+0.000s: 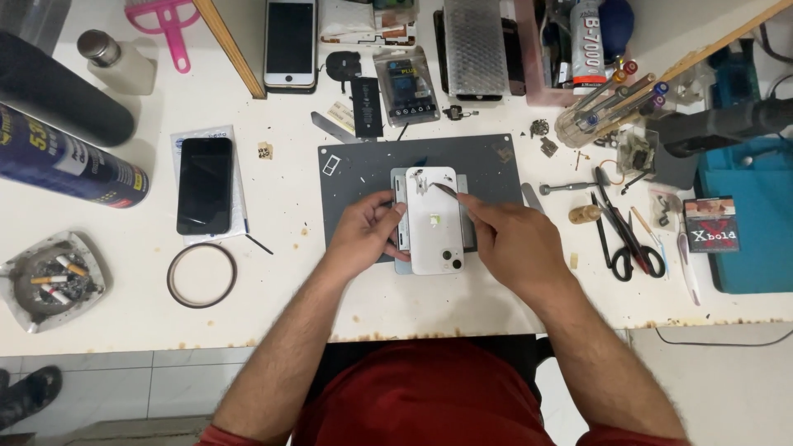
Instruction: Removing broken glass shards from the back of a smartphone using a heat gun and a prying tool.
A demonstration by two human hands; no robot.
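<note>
A white phone [434, 235] lies back up on a grey work mat [355, 177] in the middle of the white table. My left hand [363, 235] grips the phone's left edge, fingers curled against it. My right hand [508, 239] holds thin metal tweezers [444, 190] whose tips rest over the upper part of the phone's back. A small pale yellowish piece [434, 220] sits on the phone's back below the tweezer tips.
A black phone [204, 184] lies at the left, a tape ring [201, 275] below it and an ashtray [54, 281] at the far left. Another phone [290, 43] and a battery [366, 106] lie at the back. Scissors [628, 244], a screwdriver [570, 187] and a tool jar [599, 116] stand right.
</note>
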